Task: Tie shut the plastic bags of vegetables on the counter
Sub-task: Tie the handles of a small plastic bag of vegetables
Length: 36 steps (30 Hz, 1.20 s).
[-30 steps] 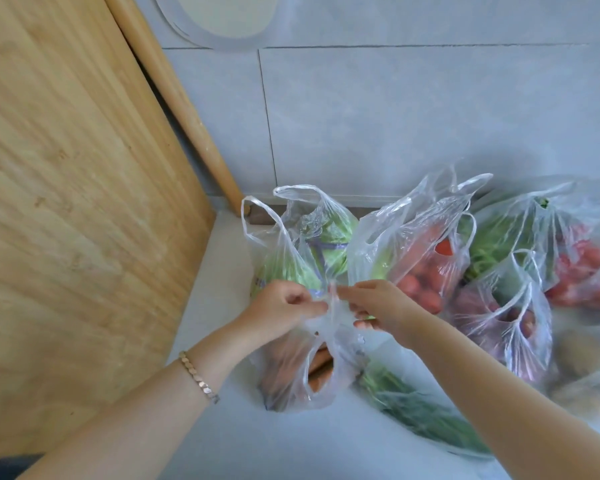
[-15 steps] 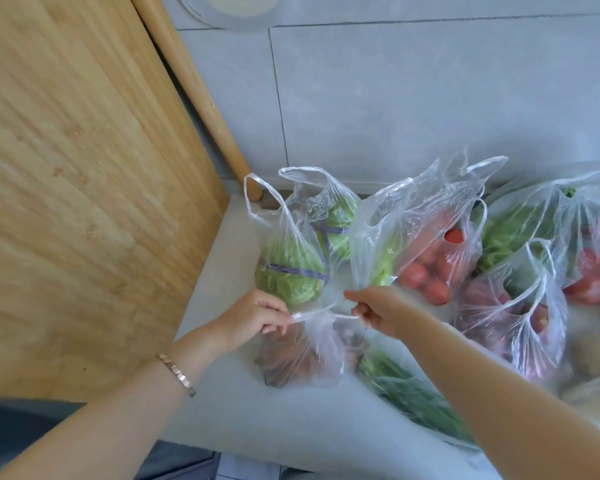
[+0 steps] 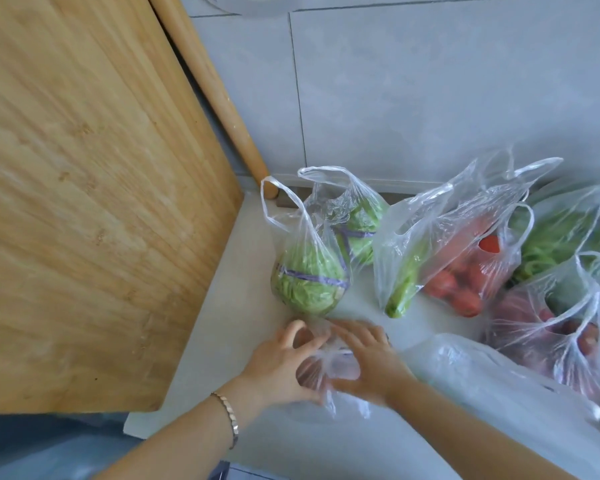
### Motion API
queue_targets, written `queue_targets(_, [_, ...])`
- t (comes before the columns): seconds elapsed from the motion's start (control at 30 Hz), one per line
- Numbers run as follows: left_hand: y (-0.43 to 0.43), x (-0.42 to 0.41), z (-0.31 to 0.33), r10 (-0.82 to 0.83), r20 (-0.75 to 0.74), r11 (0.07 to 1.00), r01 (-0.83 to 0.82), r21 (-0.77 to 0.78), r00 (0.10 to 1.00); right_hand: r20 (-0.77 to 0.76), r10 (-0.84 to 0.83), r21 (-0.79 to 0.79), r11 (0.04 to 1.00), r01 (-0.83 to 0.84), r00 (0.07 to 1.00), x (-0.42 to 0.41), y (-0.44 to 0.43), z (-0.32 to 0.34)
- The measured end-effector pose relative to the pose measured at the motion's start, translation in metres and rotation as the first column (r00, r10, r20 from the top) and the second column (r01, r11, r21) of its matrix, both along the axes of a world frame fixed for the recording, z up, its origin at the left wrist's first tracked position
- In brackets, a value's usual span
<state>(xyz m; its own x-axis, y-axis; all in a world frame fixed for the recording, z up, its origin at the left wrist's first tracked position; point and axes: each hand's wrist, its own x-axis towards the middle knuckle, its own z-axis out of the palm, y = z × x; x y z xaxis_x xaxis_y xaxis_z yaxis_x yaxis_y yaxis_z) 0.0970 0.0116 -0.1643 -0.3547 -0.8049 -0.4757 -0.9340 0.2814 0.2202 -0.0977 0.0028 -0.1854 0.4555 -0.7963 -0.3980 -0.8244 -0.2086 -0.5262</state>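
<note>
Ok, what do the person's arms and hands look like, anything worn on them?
Both forearms are bare, with no sleeves or gloves in view. The left hand has a slim metal link bracelet at its wrist. The right hand and its wrist carry nothing. No rings show on either.

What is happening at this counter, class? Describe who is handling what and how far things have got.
A person holds a small clear bag at the front edge of the counter, with the left hand and right hand cupped round it. Whether it is knotted cannot be seen. Behind it the cabbage bag and the tomato bag stand with their handles loose, not yet tied.
</note>
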Motion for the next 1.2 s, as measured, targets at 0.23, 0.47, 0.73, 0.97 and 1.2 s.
queue_targets(0.23, [0.001, -0.009, -0.035, 0.055, 0.121, 0.998, -0.054, -0.011, 0.991, -0.277, -0.039, -0.020, 0.999, 0.035, 0.960, 0.014, 0.002, -0.030])
queue_targets(0.47, [0.001, -0.008, -0.039, 0.056, 0.118, 0.998, -0.057, 0.007, 0.991, -0.332, 0.015, -0.131, 0.990, -0.062, 0.943, 0.014, 0.000, -0.024])
queue_targets(0.73, [-0.027, -0.014, 0.021, 0.135, -0.124, 0.945, -0.165, -0.281, 0.983, -0.040, -0.315, -0.079, 0.947, 0.311, 0.948, -0.013, -0.034, 0.043])
queue_targets(0.97, [-0.022, -0.018, 0.038, 0.336, -0.490, 0.796, -0.521, -0.309, 0.805, 0.267, -0.520, -0.004, 0.841, 0.541, 0.811, -0.015, -0.036, 0.071])
queue_targets(1.2, [-0.002, 0.012, 0.010, 0.288, -0.478, 0.853, -0.449, -0.265, 0.830, 0.267, -0.813, 0.357, 0.582, 0.731, 0.518, -0.017, -0.012, 0.036])
